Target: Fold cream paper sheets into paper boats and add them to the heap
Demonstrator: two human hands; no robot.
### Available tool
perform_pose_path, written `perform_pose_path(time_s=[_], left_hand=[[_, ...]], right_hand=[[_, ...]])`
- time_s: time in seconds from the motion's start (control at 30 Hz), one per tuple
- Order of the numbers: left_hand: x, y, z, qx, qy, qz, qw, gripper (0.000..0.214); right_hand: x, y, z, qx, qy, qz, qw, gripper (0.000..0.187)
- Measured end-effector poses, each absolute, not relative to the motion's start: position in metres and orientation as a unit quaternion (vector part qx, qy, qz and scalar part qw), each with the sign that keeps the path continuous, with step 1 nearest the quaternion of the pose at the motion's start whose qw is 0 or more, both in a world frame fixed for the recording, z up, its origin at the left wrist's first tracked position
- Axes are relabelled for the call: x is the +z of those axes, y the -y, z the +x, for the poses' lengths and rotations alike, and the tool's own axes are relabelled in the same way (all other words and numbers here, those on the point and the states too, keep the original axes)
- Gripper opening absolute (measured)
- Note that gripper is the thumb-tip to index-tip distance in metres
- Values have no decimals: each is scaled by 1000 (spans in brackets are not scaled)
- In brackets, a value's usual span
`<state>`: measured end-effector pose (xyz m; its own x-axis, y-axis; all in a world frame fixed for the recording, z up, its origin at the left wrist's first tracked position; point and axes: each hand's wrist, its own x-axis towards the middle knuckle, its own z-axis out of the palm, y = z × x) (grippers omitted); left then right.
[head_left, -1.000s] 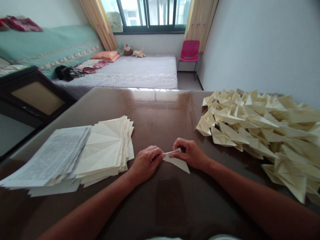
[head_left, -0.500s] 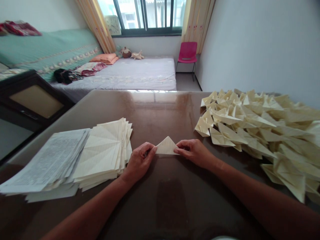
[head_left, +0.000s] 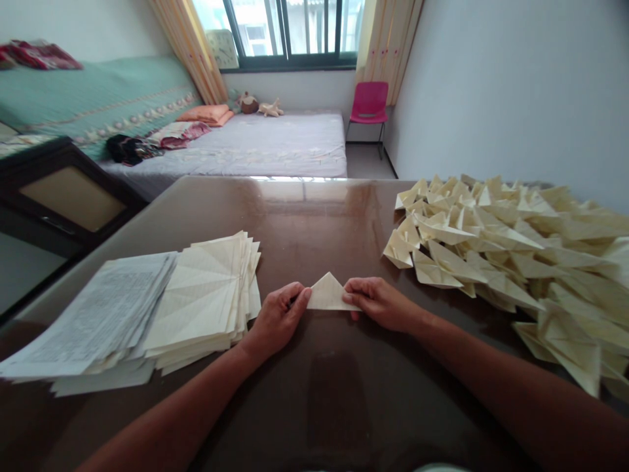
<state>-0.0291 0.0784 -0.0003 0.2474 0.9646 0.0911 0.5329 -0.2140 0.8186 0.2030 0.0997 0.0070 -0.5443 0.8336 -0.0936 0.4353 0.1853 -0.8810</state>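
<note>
One paper triangle, judged part-done, is held over the middle of the table. Its two ends are pinched, thumbs closed against fingers, by the left hand and right hand. Many folded pieces, judged done, are heaped right; overlapped, not countable. Unfolded, two stacks seen left: creased sheets, printed sheets; sheets not countable.

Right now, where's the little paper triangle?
In the head view, the paper triangle is near the middle, held between left hand and right hand, with creased sheets to its left and the paper pile to its right.
</note>
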Motion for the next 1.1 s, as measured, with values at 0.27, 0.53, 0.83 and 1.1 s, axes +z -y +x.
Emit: perform_pose_path(time_s=[0.27, 0.53, 0.83, 1.1], left_hand=[[0, -81, -28, 381, -477, 615, 498, 40], [-1, -79, -28, 390, -439, 574, 572, 48], [-1, -77, -28, 413, -362, 565, 616, 25], [-1, -75, -26, 361, -385, 612, 588, 38]], right_hand=[[4, -95, 197, 621, 599, -437, 254, 39], [10, -88, 193, 690, 582, -367, 226, 54], [17, -85, 193, 520, 731, -406, 178, 42], [16, -86, 191, 389, 815, -394, 173, 41]])
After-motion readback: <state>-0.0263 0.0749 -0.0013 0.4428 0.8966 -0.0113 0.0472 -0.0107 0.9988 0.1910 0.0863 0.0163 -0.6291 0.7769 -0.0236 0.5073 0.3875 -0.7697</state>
